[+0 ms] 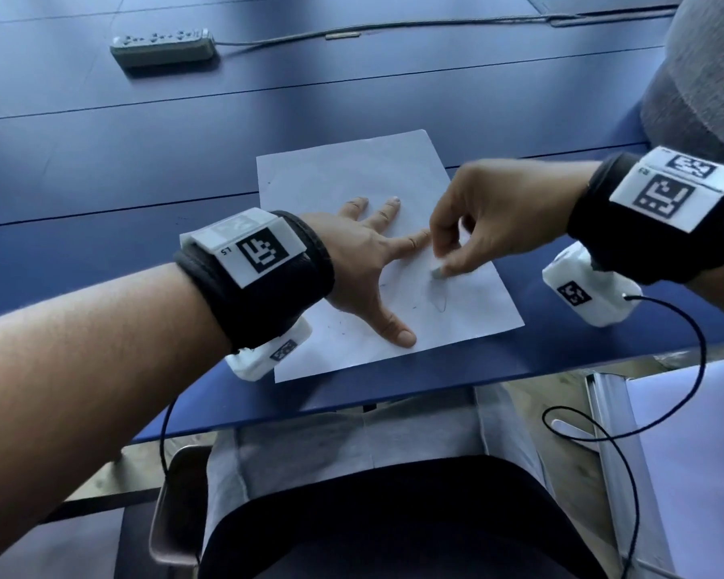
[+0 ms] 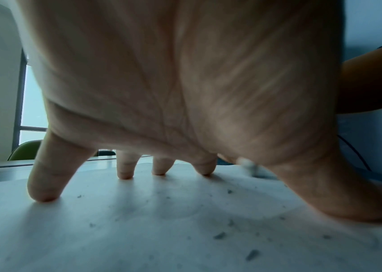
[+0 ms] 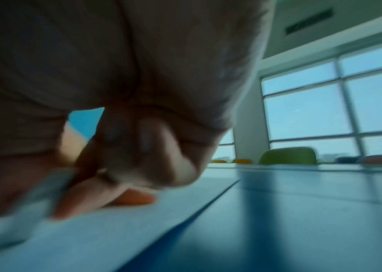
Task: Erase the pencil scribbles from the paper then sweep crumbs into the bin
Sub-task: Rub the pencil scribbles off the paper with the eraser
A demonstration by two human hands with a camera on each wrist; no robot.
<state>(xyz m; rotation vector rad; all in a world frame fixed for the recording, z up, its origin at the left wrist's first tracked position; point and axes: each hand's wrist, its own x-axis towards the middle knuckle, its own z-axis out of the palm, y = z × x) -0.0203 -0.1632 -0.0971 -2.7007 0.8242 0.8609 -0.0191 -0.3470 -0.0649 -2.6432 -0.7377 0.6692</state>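
Observation:
A white sheet of paper lies near the front edge of the blue table. My left hand presses flat on it with fingers spread; the left wrist view shows its fingertips on the sheet. My right hand pinches a small pale eraser and holds its tip against the paper beside faint pencil scribbles. Dark eraser crumbs lie scattered on the paper. The right wrist view is blurred, with the eraser between the fingers.
A grey power strip with its cable lies at the table's far left. A white bin liner on a metal frame stands below the table's edge at the right. A chair and my lap are below the table.

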